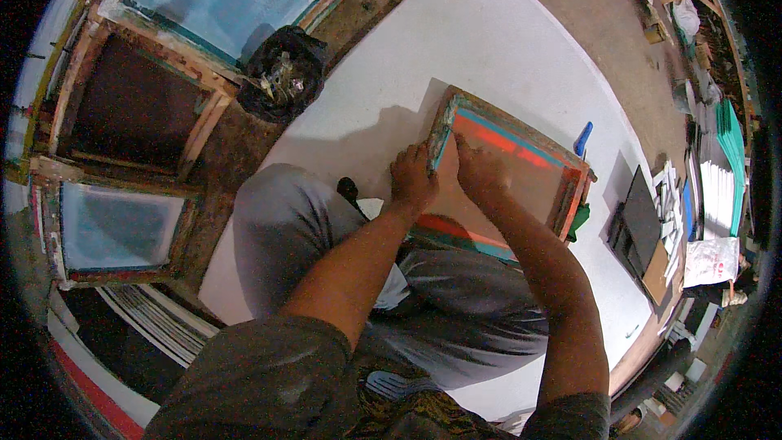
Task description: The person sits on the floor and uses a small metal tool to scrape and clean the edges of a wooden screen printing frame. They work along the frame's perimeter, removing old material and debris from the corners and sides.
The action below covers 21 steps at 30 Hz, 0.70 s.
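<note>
A wooden screen printing frame [511, 129] lies tilted in front of my crossed legs, on a large white board. Its inner edges carry teal and orange-red strips, and a brownish see-through mesh [521, 187] fills it. My left hand [414, 178] is wrapped round the frame's left side. Over the mesh, just inside that same side, my right hand [481, 169] has its fingers curled and pressed together at the inner corner. Whatever those fingers may pinch is too small to see. Beyond the frame's right side lies a blue tool handle [583, 138].
The white board [489, 24] spreads around me. At left stand more framed screens [122, 228] and a black plastic bag [281, 73] of scraps. Right of the board are dark flat panels [634, 216], white strips and stacked sheets [718, 187]. A green item [578, 222] sits by the frame.
</note>
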Tool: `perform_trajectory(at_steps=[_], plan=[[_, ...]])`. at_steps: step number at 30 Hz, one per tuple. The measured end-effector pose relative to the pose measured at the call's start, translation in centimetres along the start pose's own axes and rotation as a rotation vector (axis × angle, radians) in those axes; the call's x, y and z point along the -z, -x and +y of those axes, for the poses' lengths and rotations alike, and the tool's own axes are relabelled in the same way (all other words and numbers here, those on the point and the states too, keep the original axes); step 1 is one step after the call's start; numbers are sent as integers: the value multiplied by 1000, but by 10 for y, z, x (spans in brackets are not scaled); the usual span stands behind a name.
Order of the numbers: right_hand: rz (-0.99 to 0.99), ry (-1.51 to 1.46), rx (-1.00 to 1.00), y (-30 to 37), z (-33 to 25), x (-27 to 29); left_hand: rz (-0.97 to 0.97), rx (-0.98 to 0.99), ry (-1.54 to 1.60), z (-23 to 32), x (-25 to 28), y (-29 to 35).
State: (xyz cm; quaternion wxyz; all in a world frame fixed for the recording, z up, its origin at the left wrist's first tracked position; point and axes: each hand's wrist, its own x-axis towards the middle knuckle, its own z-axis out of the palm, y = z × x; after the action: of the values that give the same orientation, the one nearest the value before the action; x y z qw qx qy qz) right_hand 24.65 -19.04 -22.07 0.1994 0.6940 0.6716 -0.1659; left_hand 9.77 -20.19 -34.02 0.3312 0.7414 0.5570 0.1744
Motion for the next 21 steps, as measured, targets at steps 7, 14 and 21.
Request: perform_trajectory(at_steps=[7, 14, 21], plan=[[92, -246, -39, 5, 3, -4, -16, -15, -70, -3, 1, -6], [182, -644, 78, 1, 15, -13, 56, -45, 11, 3, 13, -5], [72, -340, 40, 2, 24, -32, 145, -145, 86, -12, 3, -9]])
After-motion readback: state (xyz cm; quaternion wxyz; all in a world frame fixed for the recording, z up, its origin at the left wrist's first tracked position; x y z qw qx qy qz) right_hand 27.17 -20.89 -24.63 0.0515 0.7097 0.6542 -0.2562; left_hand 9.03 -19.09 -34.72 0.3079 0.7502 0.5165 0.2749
